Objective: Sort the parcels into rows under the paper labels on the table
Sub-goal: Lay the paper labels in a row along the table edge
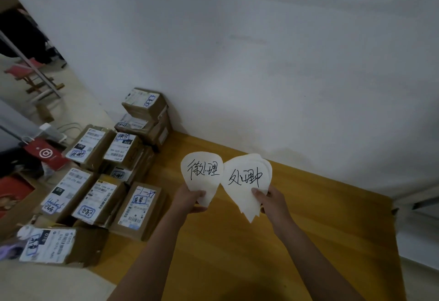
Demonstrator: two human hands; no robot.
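The left hand (192, 199) is pinching one handwritten paper label (202, 174) by its lower end; the right hand (270, 199) is gripping a fanned stack of labels (247, 182). Both are being held above the table (261, 265), near its far edge. The parcels (104, 182) are lying piled at its left edge.

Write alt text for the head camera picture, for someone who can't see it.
A left hand holds one handwritten paper label and a right hand a fanned stack of them over a yellow table. Brown parcels are piled at its left side, near a white wall.
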